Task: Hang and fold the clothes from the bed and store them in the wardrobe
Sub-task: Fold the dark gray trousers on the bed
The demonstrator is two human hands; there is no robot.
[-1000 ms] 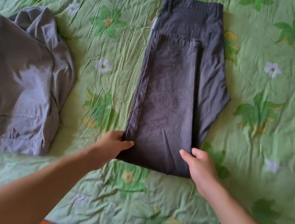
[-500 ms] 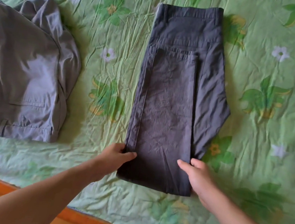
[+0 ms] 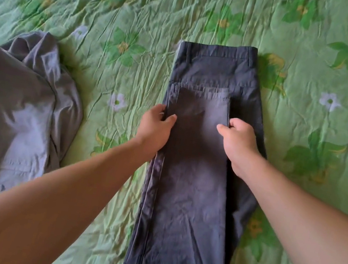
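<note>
Dark grey trousers (image 3: 190, 192) lie folded lengthwise and doubled over on the green floral bedspread (image 3: 123, 15), waistband at the far end. My left hand (image 3: 154, 126) grips the left edge of the upper layer near its hem, thumb on top and fingers curled under. My right hand (image 3: 239, 140) grips the right edge at the same height, thumb lying on the cloth. Both forearms reach in from the bottom corners.
A lighter grey garment (image 3: 12, 114) lies crumpled on the bedspread at the left, about a hand's width from my left forearm. Wrinkled bedspread stretches beyond and to the right of the trousers.
Both hands slid from the near folded end of the trousers up to the sides of the upper layer by its hem. The camera moved forward, and the bed's wooden edge dropped out of view.
</note>
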